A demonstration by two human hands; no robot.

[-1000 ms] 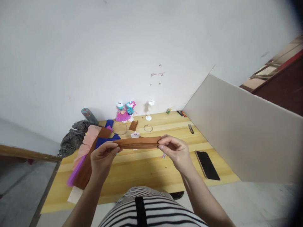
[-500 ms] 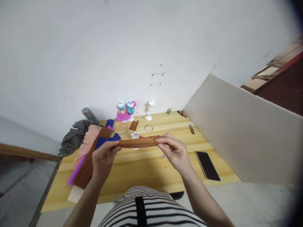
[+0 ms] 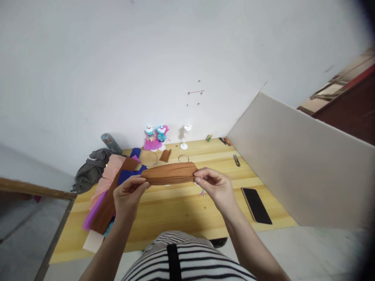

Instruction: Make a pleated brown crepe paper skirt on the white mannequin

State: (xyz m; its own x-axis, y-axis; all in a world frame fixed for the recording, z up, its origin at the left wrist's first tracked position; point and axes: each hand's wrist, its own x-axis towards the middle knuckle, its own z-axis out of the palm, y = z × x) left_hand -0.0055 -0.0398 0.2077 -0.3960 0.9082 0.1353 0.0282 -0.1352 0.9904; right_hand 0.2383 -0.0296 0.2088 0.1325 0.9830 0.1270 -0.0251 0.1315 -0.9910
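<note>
A folded strip of brown crepe paper [image 3: 170,172] is stretched level between my hands above the table. My left hand [image 3: 128,195] pinches its left end between thumb and fingers, and my right hand [image 3: 216,187] pinches the right end. Pleats run lengthwise along its lower edge, while the upper part fans out wider. Behind the strip, a small white mannequin stand is almost wholly hidden, with only a bit of its base showing. Another pleated brown piece [image 3: 165,155] lies farther back on the table, between a large wire ring [image 3: 149,159] and a smaller ring [image 3: 183,158].
Brown, peach, purple and blue sheets [image 3: 107,199] lie at the left beside a striped cloth [image 3: 93,169] and a bottle [image 3: 111,143]. Two dressed mini mannequins [image 3: 152,142] and a bare one [image 3: 185,136] stand by the wall. Snips [image 3: 236,160] and a phone [image 3: 257,205] lie right.
The brown strip has spread from a narrow folded band into a wider one, its upper layer opening upward. It now covers the small mannequin behind it. My hands have barely shifted.
</note>
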